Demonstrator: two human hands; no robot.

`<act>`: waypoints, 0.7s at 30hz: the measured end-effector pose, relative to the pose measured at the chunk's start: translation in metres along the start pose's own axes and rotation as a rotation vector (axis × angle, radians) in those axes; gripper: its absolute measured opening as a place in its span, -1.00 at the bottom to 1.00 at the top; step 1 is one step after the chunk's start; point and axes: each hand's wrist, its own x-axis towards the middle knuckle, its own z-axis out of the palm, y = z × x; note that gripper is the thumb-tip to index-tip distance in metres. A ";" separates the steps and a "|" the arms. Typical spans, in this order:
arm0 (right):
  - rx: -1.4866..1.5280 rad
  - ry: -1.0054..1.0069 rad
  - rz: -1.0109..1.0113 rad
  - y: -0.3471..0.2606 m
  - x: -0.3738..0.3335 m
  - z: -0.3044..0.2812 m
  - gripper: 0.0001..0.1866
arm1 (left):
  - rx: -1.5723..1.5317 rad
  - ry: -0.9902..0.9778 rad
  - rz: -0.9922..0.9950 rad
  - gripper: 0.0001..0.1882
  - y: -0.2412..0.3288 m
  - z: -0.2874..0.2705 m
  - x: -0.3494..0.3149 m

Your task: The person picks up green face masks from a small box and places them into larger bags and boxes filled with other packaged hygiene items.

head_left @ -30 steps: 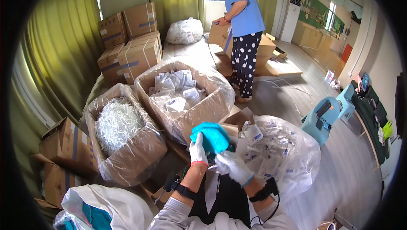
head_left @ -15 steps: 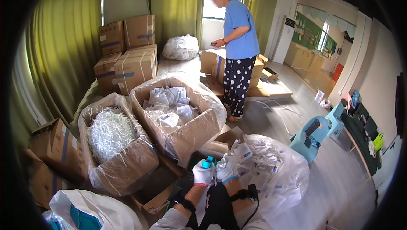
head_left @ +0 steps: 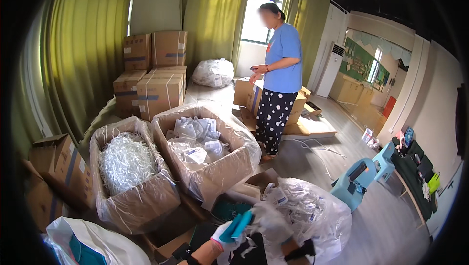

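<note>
My left hand (head_left: 228, 233), in a white glove with a pink cuff, is closed around a teal folded piece (head_left: 240, 223) whose kind I cannot make out. Beside it, my right hand (head_left: 273, 225) in a pale glove is smeared by motion, and its fingers do not show clearly. Just beyond my hands, a dark open container (head_left: 215, 208) has teal material (head_left: 234, 210) inside. To the right of my right hand lies a large clear plastic bag (head_left: 337, 216) with several small white packets (head_left: 308, 209).
A plastic-lined carton (head_left: 132, 211) holds white shredded strips; another lined carton (head_left: 215, 174) holds clear packets. At lower left is a white sack (head_left: 122, 248) with teal pieces. A person (head_left: 281, 65) in a blue top stands ahead. A blue chair (head_left: 354, 182) is on the right.
My hands have moved lower and slightly apart; the right one has shifted right and blurred. More of the teal piece shows now. The view has tilted up slightly, and the person has turned a little.
</note>
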 end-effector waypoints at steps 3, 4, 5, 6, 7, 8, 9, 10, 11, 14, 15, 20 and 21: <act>-0.135 -0.010 0.092 0.004 -0.029 0.099 -0.52 | 0.976 0.008 0.275 -0.71 -0.009 -0.028 0.020; -0.137 0.029 0.111 0.006 -0.032 0.094 -0.57 | 1.171 -0.011 0.326 -0.70 -0.010 -0.027 0.023; -0.089 0.101 0.076 0.011 -0.032 0.094 -0.58 | 1.172 0.002 0.283 -0.65 -0.010 -0.029 0.020; -0.044 0.184 0.039 0.014 -0.033 0.095 -0.58 | 1.172 0.012 0.230 -0.59 -0.013 -0.019 0.015; -0.009 0.261 0.000 0.012 -0.034 0.094 -0.58 | 1.012 0.162 0.137 -0.54 -0.014 -0.010 0.007; 0.022 0.316 -0.032 0.007 -0.035 0.093 -0.62 | 0.833 0.323 0.068 -0.48 -0.015 -0.003 -0.004; 0.052 0.360 -0.062 -0.003 -0.034 0.096 -0.66 | 0.705 0.467 0.027 -0.39 -0.005 -0.014 -0.012; 0.086 0.403 -0.092 -0.013 -0.033 0.098 -0.70 | 0.926 0.463 0.238 -0.32 -0.001 -0.019 -0.020; 0.121 0.446 -0.122 -0.019 -0.033 0.096 -0.74 | 1.142 0.452 0.453 -0.25 0.000 -0.022 -0.027; -0.071 0.406 -0.118 -0.023 -0.029 0.089 -0.74 | 1.320 0.392 0.698 -0.42 0.006 -0.006 -0.018; -0.159 0.421 -0.084 -0.029 -0.029 0.097 -0.74 | 1.434 0.372 0.742 -0.43 0.008 -0.002 -0.012; -0.087 0.408 -0.047 -0.028 -0.027 0.119 -0.77 | 0.924 0.320 0.733 -0.54 0.005 0.006 0.005; -0.080 0.417 -0.097 -0.026 -0.026 0.116 -0.76 | 1.026 0.432 0.823 -0.56 0.002 0.005 0.009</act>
